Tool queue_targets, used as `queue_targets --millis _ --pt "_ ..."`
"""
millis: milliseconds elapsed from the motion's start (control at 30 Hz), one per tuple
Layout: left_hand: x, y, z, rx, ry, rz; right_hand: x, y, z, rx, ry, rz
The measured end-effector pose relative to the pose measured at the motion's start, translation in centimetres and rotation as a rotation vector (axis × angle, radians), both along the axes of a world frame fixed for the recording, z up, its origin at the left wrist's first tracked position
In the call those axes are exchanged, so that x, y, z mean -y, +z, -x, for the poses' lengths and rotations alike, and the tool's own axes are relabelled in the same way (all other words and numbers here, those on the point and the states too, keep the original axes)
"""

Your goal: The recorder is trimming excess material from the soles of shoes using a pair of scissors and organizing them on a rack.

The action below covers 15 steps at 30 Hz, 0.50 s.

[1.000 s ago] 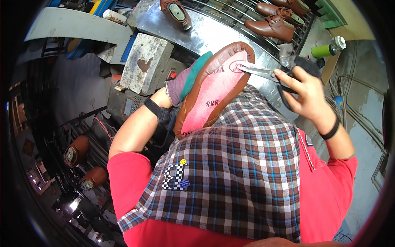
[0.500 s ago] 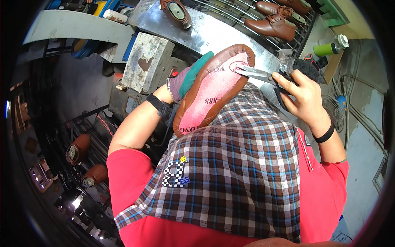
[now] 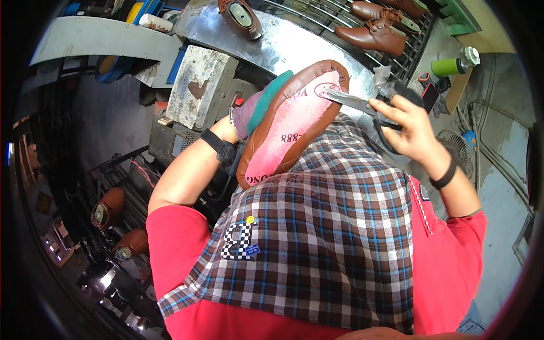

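Observation:
A brown leather shoe (image 3: 295, 126) is held sole side up, its underside a pink board edged with folded brown leather. Around its left side my left hand (image 3: 256, 113), in a purple and green glove, grips it; the fingers are largely hidden behind the shoe. My right hand (image 3: 412, 129) is wrapped round the dark handles of a pair of scissors (image 3: 352, 101). The metal blades reach over the upper right end of the pink board, with their tips at the oval mark; whether they press on it I cannot tell.
A metal bench (image 3: 294, 45) lies ahead with one brown shoe (image 3: 241, 20) on it. Several brown shoes (image 3: 374, 37) stand on a wire rack at the far right. A paint-stained block (image 3: 201, 85) is left of the held shoe. A green bottle (image 3: 446, 67) stands to the right.
My right hand has shifted slightly with the scissors, and its forearm has swung a little outward. The shoe and my left hand are nearly where they were.

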<state>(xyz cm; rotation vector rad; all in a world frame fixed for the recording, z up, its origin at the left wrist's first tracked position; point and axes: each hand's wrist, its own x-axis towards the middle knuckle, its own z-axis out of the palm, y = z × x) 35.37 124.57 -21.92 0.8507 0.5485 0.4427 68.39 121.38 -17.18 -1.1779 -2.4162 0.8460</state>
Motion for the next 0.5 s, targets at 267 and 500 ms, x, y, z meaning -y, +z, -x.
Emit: queue_targets --millis 267,500 --pt "0.6 -0.7 0.8 -0.008 -0.057 -0.018 2.0 -1.4 3.5 -0.374 -0.134 0.224" --pt "1.1 -1.5 3.0 -0.008 -0.003 0.123 1.8 4.1 4.9 0.29 0.067 -0.328"
